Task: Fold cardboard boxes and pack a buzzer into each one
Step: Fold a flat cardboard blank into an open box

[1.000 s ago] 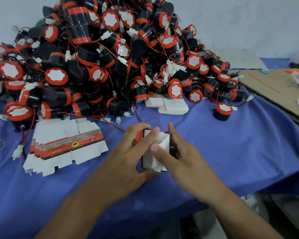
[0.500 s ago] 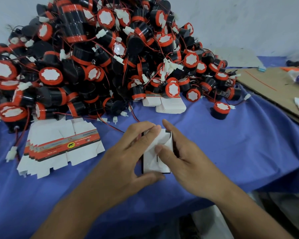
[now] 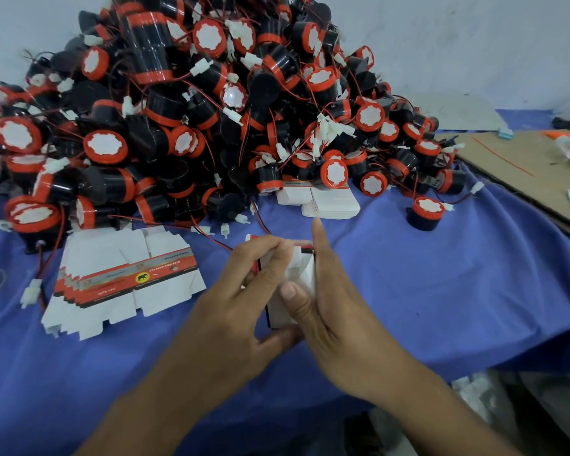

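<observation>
Blue-clothed table [image 3: 474, 291] with buzzer heap [image 3: 178, 126], flat box blanks [image 3: 119, 281], white card stacks [image 3: 329, 202], lone buzzer [image 3: 425, 213], cardboard sheet [image 3: 524, 166].

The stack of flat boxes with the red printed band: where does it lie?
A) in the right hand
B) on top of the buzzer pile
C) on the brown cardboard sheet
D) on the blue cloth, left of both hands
D: the stack of flat boxes lies on the blue cloth, left of the left hand and right hand, which both hold a small box.

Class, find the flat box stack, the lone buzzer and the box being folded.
flat box stack [image 3: 125, 278]: head view, printed band.
lone buzzer [image 3: 429, 206]: head view, white top.
box being folded [image 3: 300, 273]: head view, white flap.
</observation>
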Motion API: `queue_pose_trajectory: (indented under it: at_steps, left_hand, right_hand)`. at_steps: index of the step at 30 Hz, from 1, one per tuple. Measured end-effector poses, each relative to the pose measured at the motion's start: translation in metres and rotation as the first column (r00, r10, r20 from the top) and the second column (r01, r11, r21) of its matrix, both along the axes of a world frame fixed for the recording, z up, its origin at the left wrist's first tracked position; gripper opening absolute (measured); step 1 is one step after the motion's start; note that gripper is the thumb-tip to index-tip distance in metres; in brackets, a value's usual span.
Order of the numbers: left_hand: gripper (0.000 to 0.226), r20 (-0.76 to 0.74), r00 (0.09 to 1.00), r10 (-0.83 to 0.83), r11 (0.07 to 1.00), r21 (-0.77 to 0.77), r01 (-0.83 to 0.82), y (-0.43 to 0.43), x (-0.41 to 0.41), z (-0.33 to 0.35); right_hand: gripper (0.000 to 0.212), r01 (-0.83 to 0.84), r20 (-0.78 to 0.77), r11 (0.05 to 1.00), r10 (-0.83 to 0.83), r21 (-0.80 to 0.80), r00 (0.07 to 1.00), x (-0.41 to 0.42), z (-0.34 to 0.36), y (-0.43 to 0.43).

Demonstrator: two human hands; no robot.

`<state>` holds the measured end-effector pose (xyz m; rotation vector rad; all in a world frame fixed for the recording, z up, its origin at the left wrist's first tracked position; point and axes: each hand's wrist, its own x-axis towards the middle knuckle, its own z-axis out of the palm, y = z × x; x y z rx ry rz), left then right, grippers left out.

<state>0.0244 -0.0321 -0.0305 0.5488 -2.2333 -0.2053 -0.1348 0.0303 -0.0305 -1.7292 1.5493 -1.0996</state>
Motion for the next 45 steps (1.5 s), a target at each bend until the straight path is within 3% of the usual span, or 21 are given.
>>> queue_pose_trajectory:
  at_steps: [8, 12, 16, 24, 36, 45]
  left_hand:
    - [0.063, 0.004, 1.000, 0.017, 0.999, -0.049, -0.017, 0.004, -0.009, -0.005]
    - [0.073, 0.009, 1.000, -0.005, 0.999, -0.043, 0.005, 0.004, -0.009, -0.009]
    - [0.084, 0.052, 0.999, 0.014, 0.997, -0.075, -0.010, 0.003, -0.008, -0.014]
    - [0.065, 0.059, 0.996, 0.071, 0.995, -0.075, -0.066, -0.001, 0.003, 0.001]
    - [0.067, 0.066, 0.998, -0.007, 0.998, -0.068, 0.011, -0.002, 0.005, 0.008]
    - [0.069, 0.051, 0.999, -0.019, 0.994, -0.102, 0.024, -0.004, 0.010, 0.007]
  right_hand:
    - [0.074, 0.058, -0.094, 0.994, -0.067, -0.097, 0.993, -0.006, -0.007, -0.001]
    - [0.075, 0.036, -0.119, 0.994, -0.048, -0.102, 0.992, -0.005, -0.004, -0.001]
    - [0.078, 0.018, -0.086, 0.998, -0.023, -0.066, 0.996, -0.005, -0.001, 0.000]
    - [0.074, -0.079, -0.078, 0.994, 0.073, -0.069, 0.994, -0.017, 0.007, 0.003]
    - [0.071, -0.082, -0.115, 0.993, 0.072, -0.082, 0.991, -0.017, 0.000, 0.002]
    - [0.065, -0.077, 0.000, 0.995, 0.077, -0.064, 0.997, -0.008, -0.001, 0.004]
